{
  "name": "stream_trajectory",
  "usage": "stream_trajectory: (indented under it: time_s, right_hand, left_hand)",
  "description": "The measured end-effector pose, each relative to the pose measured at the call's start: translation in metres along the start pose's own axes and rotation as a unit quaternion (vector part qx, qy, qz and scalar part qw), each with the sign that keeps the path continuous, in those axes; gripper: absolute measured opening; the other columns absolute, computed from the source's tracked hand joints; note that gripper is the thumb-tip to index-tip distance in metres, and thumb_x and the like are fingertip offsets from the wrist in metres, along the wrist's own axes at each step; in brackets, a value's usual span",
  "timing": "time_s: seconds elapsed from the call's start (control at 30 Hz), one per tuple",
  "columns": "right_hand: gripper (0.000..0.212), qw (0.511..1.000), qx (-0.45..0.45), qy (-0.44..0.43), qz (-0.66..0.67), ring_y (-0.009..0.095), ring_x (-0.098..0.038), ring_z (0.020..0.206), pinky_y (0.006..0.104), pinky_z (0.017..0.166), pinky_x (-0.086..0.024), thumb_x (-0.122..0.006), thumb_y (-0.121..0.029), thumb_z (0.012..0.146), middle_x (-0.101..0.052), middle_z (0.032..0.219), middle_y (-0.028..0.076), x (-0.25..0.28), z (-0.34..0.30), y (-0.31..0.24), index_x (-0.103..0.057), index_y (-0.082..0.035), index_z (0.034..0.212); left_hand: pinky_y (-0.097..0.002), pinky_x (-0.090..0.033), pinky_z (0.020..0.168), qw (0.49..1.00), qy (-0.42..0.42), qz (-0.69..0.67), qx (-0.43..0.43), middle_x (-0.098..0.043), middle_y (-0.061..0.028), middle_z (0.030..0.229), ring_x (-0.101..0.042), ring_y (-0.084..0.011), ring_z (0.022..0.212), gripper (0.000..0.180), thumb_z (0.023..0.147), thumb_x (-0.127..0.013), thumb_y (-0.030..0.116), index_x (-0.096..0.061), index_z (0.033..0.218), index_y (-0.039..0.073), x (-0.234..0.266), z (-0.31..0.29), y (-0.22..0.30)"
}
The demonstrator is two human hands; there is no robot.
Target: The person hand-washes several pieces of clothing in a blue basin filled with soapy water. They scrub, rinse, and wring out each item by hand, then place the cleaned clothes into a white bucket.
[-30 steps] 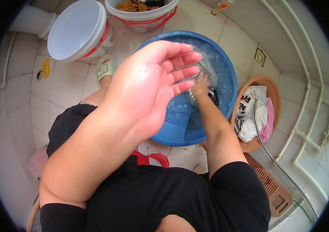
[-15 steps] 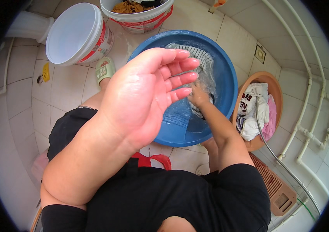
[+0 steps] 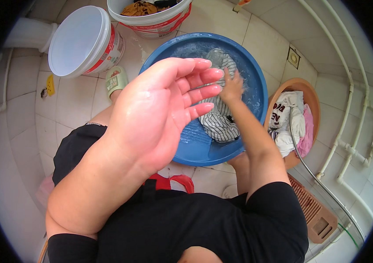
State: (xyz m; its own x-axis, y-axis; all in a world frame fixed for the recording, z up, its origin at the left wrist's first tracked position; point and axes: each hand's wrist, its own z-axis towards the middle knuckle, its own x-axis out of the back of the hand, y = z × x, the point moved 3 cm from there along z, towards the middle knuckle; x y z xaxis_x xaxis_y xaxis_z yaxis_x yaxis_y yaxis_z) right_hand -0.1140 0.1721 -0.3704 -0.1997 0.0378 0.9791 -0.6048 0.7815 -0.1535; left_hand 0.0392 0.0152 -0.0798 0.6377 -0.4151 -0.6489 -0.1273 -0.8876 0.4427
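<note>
Blue basin (image 3: 191,151), 1 o'clock, prob. to catch splash; R hand (image 3: 232,89) spread over striped cloth (image 3: 219,126), L hand (image 3: 153,107) apart, empty.

Single fisheye view from head height, downward, a blue basin (image 3: 195,153) at middle distance

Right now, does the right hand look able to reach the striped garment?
Probably yes: the right hand looks open at the edge of the striped garment, with nothing visible between them; whether they touch is unclear.
</note>
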Motion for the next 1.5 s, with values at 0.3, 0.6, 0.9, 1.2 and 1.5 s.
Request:
stream_trajectory:
  time_s: [0.3,0.6,0.9,1.2,1.5]
  right_hand:
    - [0.067,0.905,0.095,-0.413,0.033,0.037,-0.03,0.121,0.0442,0.1,-0.026,-0.051,-0.057,0.074,-0.029,0.138,0.005,-0.019,0.004,0.0,-0.035,-0.026,0.131]
    - [0.056,0.978,0.143,-0.138,0.063,0.032,-0.041,0.114,0.0394,0.094,-0.034,-0.052,-0.041,0.081,-0.043,0.123,0.02,-0.087,-0.007,0.018,-0.041,-0.009,0.125]
    - [0.083,0.957,-0.105,-0.038,0.268,0.037,-0.042,0.114,0.0371,0.095,-0.034,-0.065,-0.048,0.067,-0.043,0.122,0.027,-0.047,-0.08,0.082,-0.035,0.004,0.126]
    - [0.078,0.655,-0.403,-0.351,0.534,0.027,-0.055,0.099,0.0359,0.083,-0.044,-0.063,-0.045,0.074,-0.051,0.115,0.021,-0.037,-0.129,0.041,-0.036,0.007,0.124]
    - [0.027,0.818,-0.122,-0.051,0.56,0.011,-0.054,0.066,0.022,0.062,-0.044,-0.059,0.0,0.069,-0.058,0.079,0.004,0.307,-0.099,-0.034,-0.056,-0.001,0.095]
  left_hand:
    - [-0.0329,-0.043,0.08,1.0,0.021,0.012,0.01,-0.054,-0.0128,0.106,-0.053,-0.0227,0.095,0.029,0.088,-0.039,0.023,-0.05,0.104,0.001,-0.002,0.004,-0.003]
    - [-0.0323,-0.044,0.08,0.999,0.025,0.013,0.018,-0.054,-0.0126,0.106,-0.053,-0.0224,0.094,0.029,0.088,-0.04,0.023,-0.051,0.103,0.001,-0.005,0.007,-0.006]
    - [-0.0317,-0.043,0.079,1.0,-0.011,0.005,0.007,-0.054,-0.0124,0.104,-0.053,-0.0213,0.093,0.027,0.087,-0.041,0.022,-0.051,0.102,0.0,-0.009,0.0,-0.005]
    - [-0.031,-0.043,0.077,1.0,-0.023,-0.012,-0.007,-0.055,-0.0108,0.1,-0.053,-0.0197,0.089,0.025,0.085,-0.045,0.02,-0.052,0.099,0.001,-0.016,-0.014,0.003]
    - [-0.0311,-0.043,0.076,0.998,-0.038,-0.037,-0.024,-0.058,-0.0086,0.096,-0.054,-0.0182,0.087,0.018,0.081,-0.05,0.019,-0.052,0.092,0.005,-0.018,-0.021,0.018]
